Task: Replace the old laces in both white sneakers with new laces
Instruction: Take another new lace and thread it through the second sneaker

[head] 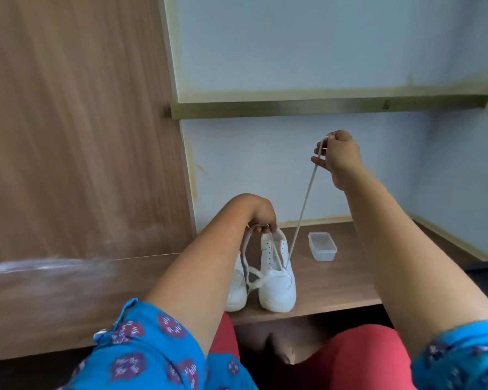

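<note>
Blue patterned sleeves [141,342] reach over a wooden worktop [335,280] toward two white sneakers.

Right hand [340,156], raised, pinches a lace [303,209] pulled taut from the right sneaker [278,282]; left hand [261,216] grips that sneaker's collar and a looped lace. Left sneaker [235,291] stands touching it; a plastic box [321,246] sits nearby.

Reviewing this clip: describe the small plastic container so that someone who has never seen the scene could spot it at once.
Start at the brown wooden desk surface below the pale blue wall. Two white sneakers stand near its front edge; to their right, apart from them, sits the small clear rectangular plastic container with a lid on. It is the only see-through, box-shaped thing on the desk, and neither hand touches it.
</note>
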`<state>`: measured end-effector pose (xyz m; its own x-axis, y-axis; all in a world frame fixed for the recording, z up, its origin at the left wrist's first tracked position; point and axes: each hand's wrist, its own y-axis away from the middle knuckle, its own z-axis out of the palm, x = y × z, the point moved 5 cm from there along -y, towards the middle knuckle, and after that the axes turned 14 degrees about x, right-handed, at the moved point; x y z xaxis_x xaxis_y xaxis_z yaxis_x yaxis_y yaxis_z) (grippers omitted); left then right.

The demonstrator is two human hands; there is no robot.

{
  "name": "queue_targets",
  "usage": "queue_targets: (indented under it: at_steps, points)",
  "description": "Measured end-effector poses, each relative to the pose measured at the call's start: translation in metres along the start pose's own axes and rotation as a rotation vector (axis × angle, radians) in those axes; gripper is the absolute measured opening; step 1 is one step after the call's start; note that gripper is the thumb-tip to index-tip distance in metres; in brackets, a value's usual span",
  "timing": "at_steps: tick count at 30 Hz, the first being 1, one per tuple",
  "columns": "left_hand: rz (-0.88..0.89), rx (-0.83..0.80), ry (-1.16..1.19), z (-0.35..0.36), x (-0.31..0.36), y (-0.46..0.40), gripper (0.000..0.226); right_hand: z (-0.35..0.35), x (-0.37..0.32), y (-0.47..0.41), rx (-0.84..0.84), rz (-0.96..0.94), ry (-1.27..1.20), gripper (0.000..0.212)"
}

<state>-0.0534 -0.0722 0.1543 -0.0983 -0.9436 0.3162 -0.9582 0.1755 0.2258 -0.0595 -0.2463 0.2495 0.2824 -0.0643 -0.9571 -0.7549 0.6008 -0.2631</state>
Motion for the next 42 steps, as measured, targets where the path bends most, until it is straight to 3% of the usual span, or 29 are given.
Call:
queue_targets:
  at_steps: [9, 16, 30, 33, 36, 38, 42]
  points:
    - [0.080, 0.359, 0.608, -0.092, 0.032, 0.064, 0.004, -0.036, -0.070, 0.001, 0.152, -0.323, 0.395, 0.030]
    - [0.132, 0.550, 0.906, -0.143, 0.056, 0.102, 0.013, -0.044, -0.133, 0.004, 0.221, -0.509, 0.406, 0.027]
    - [0.338, 0.629, 1.173, -0.227, 0.103, 0.187, 0.009, -0.063, -0.250, 0.025, 0.246, -0.782, 0.362, 0.029]
    - [0.431, 0.649, 1.259, -0.240, 0.111, 0.204, 0.025, -0.060, -0.260, 0.026, 0.111, -0.762, 0.358, 0.023]
    - [0.499, 0.547, 1.340, -0.249, 0.116, 0.212, 0.048, -0.056, -0.262, 0.032, -0.015, -0.738, 0.371, 0.013]
    - [0.526, 0.529, 1.348, -0.255, 0.118, 0.215, 0.047, -0.058, -0.269, 0.035, -0.026, -0.739, 0.334, 0.009]
    - [0.515, 0.830, 1.077, -0.259, 0.120, 0.216, 0.021, -0.064, -0.275, 0.035, -0.009, -0.711, 0.295, 0.006]
